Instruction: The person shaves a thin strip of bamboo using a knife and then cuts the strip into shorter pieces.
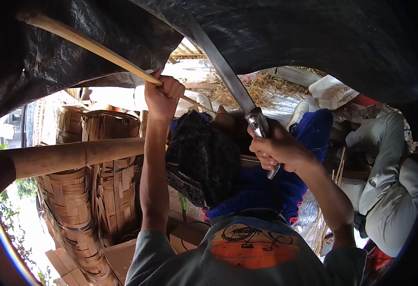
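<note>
My left hand (165, 97) is closed around a pale bamboo strip (94, 46), which runs up to the upper left and pokes out below the fist toward the shoes. In my right hand (278, 148) is the handle of a long-bladed knife (225, 71). The blade points up and left, apart from the strip. A dark patterned cloth (204, 159) lies over my lap between the two arms, on top of blue trousers (313, 131).
Tall woven bamboo baskets (116, 190) stand at the left, behind a thick bamboo pole (66, 157). Black sheeting (313, 43) hangs overhead. Shavings (261, 90) litter the ground ahead. Another person's light trousers (385, 190) show at the right.
</note>
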{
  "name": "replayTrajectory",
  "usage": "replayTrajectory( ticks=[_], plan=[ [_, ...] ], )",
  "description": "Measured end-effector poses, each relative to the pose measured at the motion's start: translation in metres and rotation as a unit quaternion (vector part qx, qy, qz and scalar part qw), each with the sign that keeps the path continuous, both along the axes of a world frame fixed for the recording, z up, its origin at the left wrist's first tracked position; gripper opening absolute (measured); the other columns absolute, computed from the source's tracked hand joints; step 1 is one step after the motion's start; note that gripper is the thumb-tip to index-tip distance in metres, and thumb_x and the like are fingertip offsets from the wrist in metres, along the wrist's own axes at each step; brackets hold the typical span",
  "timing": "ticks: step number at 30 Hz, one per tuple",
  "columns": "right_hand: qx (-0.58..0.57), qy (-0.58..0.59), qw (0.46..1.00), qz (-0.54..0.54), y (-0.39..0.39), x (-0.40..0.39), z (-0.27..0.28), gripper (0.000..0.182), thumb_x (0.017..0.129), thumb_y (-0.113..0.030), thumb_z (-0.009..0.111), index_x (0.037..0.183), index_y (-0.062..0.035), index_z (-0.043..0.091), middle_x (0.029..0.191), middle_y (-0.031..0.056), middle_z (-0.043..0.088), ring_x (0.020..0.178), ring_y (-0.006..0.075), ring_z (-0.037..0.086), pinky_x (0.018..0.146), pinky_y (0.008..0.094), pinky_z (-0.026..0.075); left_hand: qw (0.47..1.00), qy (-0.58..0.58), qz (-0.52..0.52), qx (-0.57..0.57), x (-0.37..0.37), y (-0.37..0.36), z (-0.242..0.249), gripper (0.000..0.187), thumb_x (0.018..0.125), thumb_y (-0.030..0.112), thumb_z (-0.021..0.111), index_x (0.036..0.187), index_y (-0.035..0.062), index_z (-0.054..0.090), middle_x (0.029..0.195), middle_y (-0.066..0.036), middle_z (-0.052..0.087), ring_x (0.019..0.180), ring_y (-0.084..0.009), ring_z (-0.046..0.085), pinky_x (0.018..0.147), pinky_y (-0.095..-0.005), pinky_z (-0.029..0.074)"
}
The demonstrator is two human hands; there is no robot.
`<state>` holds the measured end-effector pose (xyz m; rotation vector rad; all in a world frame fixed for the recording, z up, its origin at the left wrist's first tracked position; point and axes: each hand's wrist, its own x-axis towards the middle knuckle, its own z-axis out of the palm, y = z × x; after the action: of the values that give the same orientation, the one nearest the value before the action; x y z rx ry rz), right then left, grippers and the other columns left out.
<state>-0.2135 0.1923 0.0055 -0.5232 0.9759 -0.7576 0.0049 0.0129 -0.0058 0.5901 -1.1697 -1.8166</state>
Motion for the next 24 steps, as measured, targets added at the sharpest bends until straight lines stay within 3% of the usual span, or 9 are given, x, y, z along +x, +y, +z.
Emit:
replayTrajectory(
  ticks=[2, 9, 19, 21, 22, 24],
  plan=[
    [0.043, -0.025, 0.999, -0.017, 0.004, 0.001, -0.004, 0.014, 0.076, 0.003, 0.05, 0.077, -0.0061, 0.04, 0.052, 0.0005, 0.04, 0.036, 0.0078, 0.036, 0.034, 0.0255, 0.03, 1.0, -0.002, -0.014, -0.016, -0.002, 0.0, 0.002, 0.051, 0.094, 0.035, 0.028, 0.048, 0.0162, 0.014, 0.043, 0.003, 0.012, 0.042, -0.0116, 0.008, 0.045, -0.0295, 0.014],
    [0.026, -0.023, 0.999, -0.017, 0.033, 0.018, -0.03, 0.017, 0.075, 0.004, 0.053, 0.078, -0.0064, 0.039, 0.05, 0.0001, 0.039, 0.035, 0.0072, 0.037, 0.033, 0.0248, 0.029, 0.999, 0.029, -0.015, 0.016, 0.005, 0.009, 0.003, 0.051, 0.093, 0.035, 0.028, 0.048, 0.0161, 0.015, 0.043, 0.003, 0.012, 0.043, -0.0115, 0.009, 0.045, -0.03, 0.014],
    [-0.061, 0.054, 0.995, -0.051, 0.031, 0.041, -0.009, 0.017, 0.075, 0.007, 0.05, 0.078, -0.0064, 0.039, 0.049, -0.0004, 0.038, 0.033, 0.0069, 0.035, 0.032, 0.0253, 0.028, 0.994, 0.019, 0.107, -0.006, 0.003, 0.012, 0.005, 0.05, 0.092, 0.038, 0.03, 0.051, 0.0159, 0.016, 0.044, 0.003, 0.012, 0.044, -0.0116, 0.007, 0.045, -0.03, 0.013],
    [0.025, -0.032, 0.999, -0.027, 0.035, 0.057, -0.037, 0.017, 0.076, 0.006, 0.05, 0.078, -0.0068, 0.039, 0.05, -0.0003, 0.038, 0.034, 0.0069, 0.034, 0.032, 0.0259, 0.027, 0.991, 0.025, 0.128, -0.008, 0.002, 0.012, 0.005, 0.049, 0.092, 0.039, 0.031, 0.051, 0.016, 0.016, 0.044, 0.003, 0.012, 0.044, -0.0115, 0.007, 0.045, -0.03, 0.012],
    [0.067, -0.037, 0.997, 0.024, 0.035, 0.061, -0.052, 0.018, 0.075, 0.006, 0.051, 0.078, -0.0071, 0.039, 0.051, -0.0001, 0.038, 0.035, 0.0071, 0.034, 0.032, 0.026, 0.025, 0.993, 0.015, 0.117, -0.003, 0.0, 0.014, 0.005, 0.05, 0.092, 0.039, 0.031, 0.051, 0.016, 0.016, 0.045, 0.002, 0.012, 0.044, -0.0114, 0.007, 0.045, -0.0299, 0.012],
    [0.098, -0.043, 0.994, 0.015, 0.03, 0.06, -0.063, 0.018, 0.075, 0.005, 0.052, 0.078, -0.0072, 0.039, 0.052, -0.0001, 0.038, 0.035, 0.0073, 0.034, 0.033, 0.0259, 0.025, 0.992, 0.022, 0.123, 0.001, -0.002, 0.016, 0.008, 0.05, 0.092, 0.04, 0.031, 0.051, 0.0159, 0.016, 0.045, 0.002, 0.012, 0.044, -0.0112, 0.008, 0.044, -0.0296, 0.012]
  ],
)
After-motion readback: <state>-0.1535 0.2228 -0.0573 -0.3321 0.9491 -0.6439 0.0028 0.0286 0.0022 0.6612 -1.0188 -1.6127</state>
